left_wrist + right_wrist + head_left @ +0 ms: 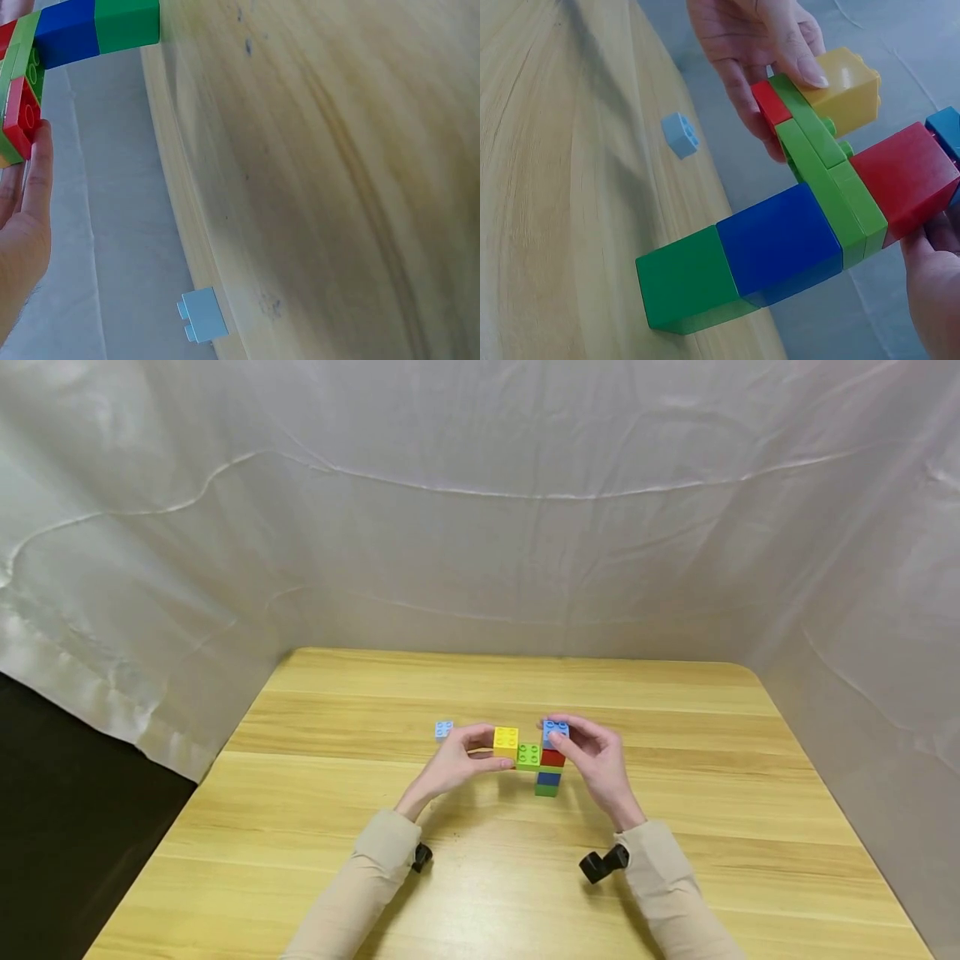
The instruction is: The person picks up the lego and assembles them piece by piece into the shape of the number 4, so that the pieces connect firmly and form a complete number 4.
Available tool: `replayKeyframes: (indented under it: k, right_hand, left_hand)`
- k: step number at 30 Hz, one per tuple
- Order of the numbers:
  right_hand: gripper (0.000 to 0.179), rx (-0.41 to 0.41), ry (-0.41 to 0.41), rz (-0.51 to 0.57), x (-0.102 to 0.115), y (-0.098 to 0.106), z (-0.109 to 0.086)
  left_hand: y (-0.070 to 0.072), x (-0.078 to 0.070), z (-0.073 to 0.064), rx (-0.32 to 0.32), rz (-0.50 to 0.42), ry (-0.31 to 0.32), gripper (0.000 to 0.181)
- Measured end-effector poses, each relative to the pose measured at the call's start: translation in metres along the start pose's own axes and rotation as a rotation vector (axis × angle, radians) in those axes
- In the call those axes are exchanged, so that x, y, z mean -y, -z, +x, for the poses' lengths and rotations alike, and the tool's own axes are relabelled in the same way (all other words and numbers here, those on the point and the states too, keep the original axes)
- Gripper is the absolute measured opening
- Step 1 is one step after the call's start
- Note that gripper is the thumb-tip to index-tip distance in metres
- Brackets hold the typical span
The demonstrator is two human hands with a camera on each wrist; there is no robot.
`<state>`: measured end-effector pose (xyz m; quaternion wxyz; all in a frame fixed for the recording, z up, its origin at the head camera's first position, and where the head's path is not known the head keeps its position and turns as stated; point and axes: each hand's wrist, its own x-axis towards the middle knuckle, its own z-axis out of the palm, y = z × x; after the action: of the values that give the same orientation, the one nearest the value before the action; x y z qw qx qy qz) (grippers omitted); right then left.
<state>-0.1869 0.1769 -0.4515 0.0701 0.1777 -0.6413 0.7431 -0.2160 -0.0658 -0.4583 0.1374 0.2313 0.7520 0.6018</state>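
A toy-brick structure stands on the table: a green brick at the bottom, a dark blue brick, lime green pieces, a red brick and a blue brick on top. The lime green part juts out leftward, carrying a yellow brick above and a small red piece beneath. My left hand grips this jutting end, thumb along the yellow brick and fingertips by the small red piece. My right hand pinches the top blue brick, thumb on its near side; its other fingers are partly hidden.
A loose light blue brick lies on the wooden table beyond the left hand. Grey-white cloth hangs behind the table and along both sides. Black wrist cameras sit under the sleeves.
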Motion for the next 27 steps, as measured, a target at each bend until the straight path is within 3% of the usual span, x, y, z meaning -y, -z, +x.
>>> replayKeyframes:
  k: [27]
  right_hand:
    - [0.032, 0.046, 0.025, -0.070, 0.0016, 0.0078, -0.0007]
  left_hand:
    - [-0.0032, -0.0007, 0.0030, -0.006, 0.025, -0.009, 0.042]
